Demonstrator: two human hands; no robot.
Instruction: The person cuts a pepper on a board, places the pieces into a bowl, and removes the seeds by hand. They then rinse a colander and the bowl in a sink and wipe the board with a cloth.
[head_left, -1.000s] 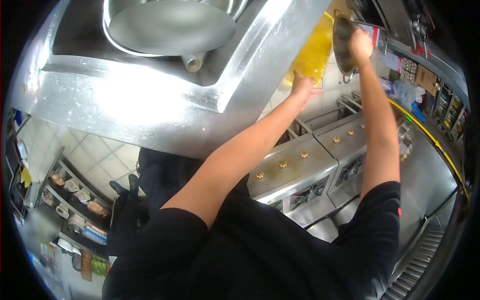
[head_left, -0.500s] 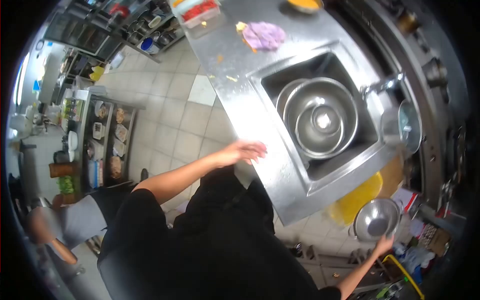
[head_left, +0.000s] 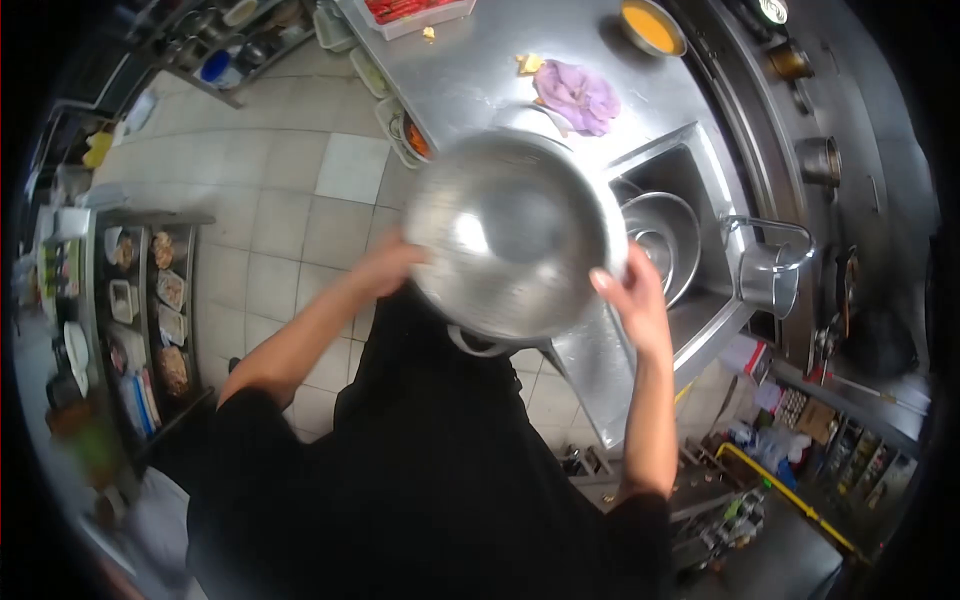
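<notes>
A large metal colander (head_left: 515, 240), blurred by motion, is held up in front of me over the edge of the steel counter. My left hand (head_left: 392, 266) has its left side, the fingers partly hidden and smeared. On the opposite side my right hand (head_left: 640, 300) grips the rim, its thumb lying on the near face. One loop handle (head_left: 478, 343) sticks out at the bottom. Behind the right hand, metal bowls (head_left: 675, 225) are stacked in the sink (head_left: 690, 325), partly covered by the colander.
A purple cloth (head_left: 580, 97) lies on the steel counter (head_left: 470, 75), near a bowl of orange liquid (head_left: 652, 28) and a tub of red food (head_left: 410, 12). A clear jug (head_left: 770, 275) stands beyond the sink. Shelves (head_left: 150, 310) hold food trays at left.
My right hand has brought the colander from the far right to in front of me. My left hand, earlier empty by the counter edge, has taken its other side. The view has shifted.
</notes>
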